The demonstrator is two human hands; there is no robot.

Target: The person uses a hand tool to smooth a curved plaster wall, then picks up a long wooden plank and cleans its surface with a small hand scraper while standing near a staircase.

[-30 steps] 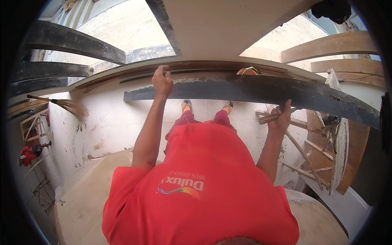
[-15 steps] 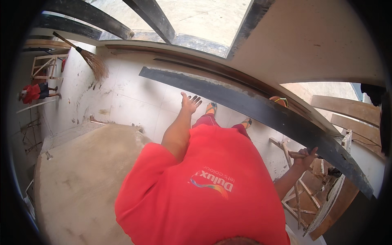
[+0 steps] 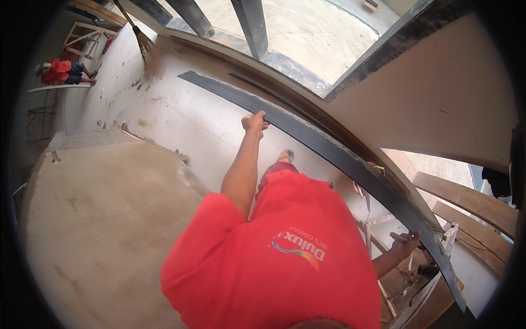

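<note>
A long dark board (image 3: 307,137) with a rough pale strip along its far edge runs diagonally in front of me. My left hand (image 3: 255,124) is closed on its near edge, toward the far end on my left. Lower right, my right hand (image 3: 404,247) is closed round a short wooden-handled tool (image 3: 399,238) at the board's underside; the tool's head is hidden. My sandalled foot (image 3: 286,156) shows below the board.
A broom (image 3: 143,44) leans upper left; beyond it are a person in red (image 3: 55,71) and a wooden frame (image 3: 82,38). A pale concrete slab (image 3: 104,214) lies left, a wooden trestle (image 3: 394,285) lower right. Planks (image 3: 460,197) and grilled openings line the wall.
My left hand, raised and then open below the board, is now gripping its edge. My view has swung left, and the board slopes more steeply toward the lower right.
</note>
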